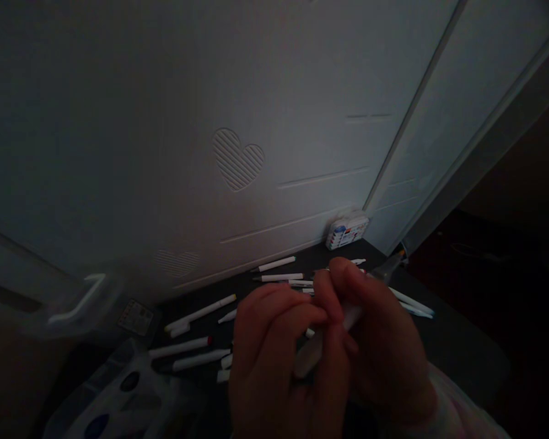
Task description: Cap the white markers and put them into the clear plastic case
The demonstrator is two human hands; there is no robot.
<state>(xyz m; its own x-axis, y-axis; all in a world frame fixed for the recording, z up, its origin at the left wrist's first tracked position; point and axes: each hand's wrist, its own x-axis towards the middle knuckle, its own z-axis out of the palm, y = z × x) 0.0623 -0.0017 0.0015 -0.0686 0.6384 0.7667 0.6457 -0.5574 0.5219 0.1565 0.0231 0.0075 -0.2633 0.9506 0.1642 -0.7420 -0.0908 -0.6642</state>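
Note:
A white marker [308, 353] is held slantwise between my two hands, low in the middle of the dim view. My left hand [274, 360] is closed around its lower part, with the fingers bent over it. Around the upper part, my right hand [384, 335] is closed too, its fingertips meeting those of my left. My fingers hide much of the marker, including its upper end. Behind and beside my hands, several loose markers lie on the dark table, among them a white marker with a red end [180, 347] and one with a yellow end [201, 312].
A small printed box [348, 230] stands against the pale panel [302, 122] with a heart relief. At left is a clear plastic container with a white handle [80, 305]; a translucent case [135, 390] sits nearer. The dark tabletop [462, 341] extends right.

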